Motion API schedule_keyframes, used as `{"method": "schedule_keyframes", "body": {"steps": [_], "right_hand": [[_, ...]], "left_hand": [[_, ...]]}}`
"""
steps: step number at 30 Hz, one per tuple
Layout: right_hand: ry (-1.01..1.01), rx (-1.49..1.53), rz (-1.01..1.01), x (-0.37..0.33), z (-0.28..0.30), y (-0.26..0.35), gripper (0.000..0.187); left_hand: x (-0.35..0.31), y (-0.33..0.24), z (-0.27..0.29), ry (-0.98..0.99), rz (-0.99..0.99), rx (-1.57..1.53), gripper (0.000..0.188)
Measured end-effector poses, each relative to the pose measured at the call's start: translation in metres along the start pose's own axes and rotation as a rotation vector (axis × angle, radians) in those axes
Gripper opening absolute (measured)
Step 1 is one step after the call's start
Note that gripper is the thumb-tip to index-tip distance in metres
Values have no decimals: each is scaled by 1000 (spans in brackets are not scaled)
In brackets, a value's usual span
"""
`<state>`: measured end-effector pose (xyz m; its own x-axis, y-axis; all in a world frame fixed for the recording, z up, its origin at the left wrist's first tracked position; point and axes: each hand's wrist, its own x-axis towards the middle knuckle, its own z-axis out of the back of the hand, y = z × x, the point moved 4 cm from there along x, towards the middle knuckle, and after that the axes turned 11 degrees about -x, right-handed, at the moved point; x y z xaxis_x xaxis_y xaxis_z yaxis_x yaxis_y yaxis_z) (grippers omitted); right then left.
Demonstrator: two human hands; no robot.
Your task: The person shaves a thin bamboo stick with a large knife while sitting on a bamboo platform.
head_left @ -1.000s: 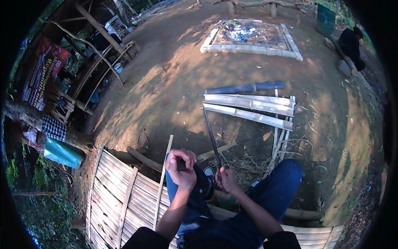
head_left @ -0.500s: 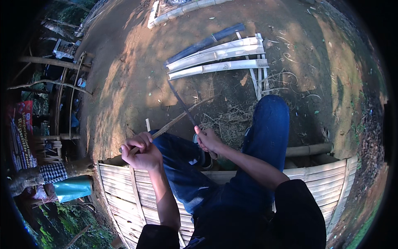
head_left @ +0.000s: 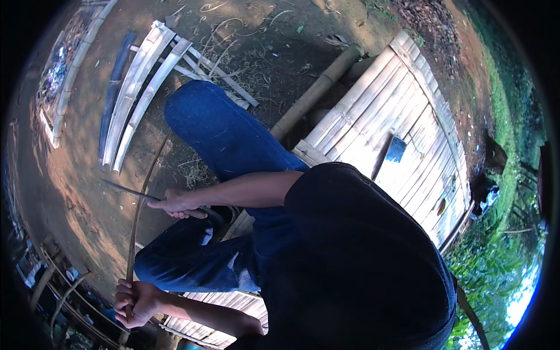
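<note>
My left hand (head_left: 137, 304) is closed around the lower end of a long thin bamboo strip (head_left: 135, 239), which rises past my knee and curves slightly. My right hand (head_left: 177, 202) grips a knife (head_left: 125, 189) by its handle, part of which shows below the fist. The narrow dark blade points left and crosses the strip about midway; whether the edge touches it I cannot tell. Both hands are in front of my knees, in blue jeans. Fibrous shavings (head_left: 197, 170) lie on the ground beside my leg.
Split bamboo pieces (head_left: 137, 93), pale and dark, lie on the dirt ahead, partly over thin slats (head_left: 216, 76). I sit on a slatted bamboo bench (head_left: 402, 99) with a round pole (head_left: 318, 87) along its front. A dark flat object (head_left: 396, 150) rests on the bench to my right.
My view has swung to the right, bringing the bench's right side and greenery into sight. Both hands keep their hold, and the knife still crosses the strip.
</note>
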<state>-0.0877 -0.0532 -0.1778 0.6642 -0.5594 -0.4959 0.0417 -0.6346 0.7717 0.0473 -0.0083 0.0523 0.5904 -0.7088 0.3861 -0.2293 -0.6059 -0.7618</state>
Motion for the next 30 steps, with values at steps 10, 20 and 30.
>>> {"method": "schedule_keyframes", "body": {"steps": [10, 20, 30], "right_hand": [[12, -64, 240, 1, -7, 28, 66], [-78, -484, 356, -56, -1, 60, 65], [-70, 73, 108, -25, 14, 18, 68]], "left_hand": [[17, 10, -26, 62, 96, 25, 30], [32, 13, -23, 58, 68, 60, 35], [17, 36, -67, 114, 295, -257, 70]]}}
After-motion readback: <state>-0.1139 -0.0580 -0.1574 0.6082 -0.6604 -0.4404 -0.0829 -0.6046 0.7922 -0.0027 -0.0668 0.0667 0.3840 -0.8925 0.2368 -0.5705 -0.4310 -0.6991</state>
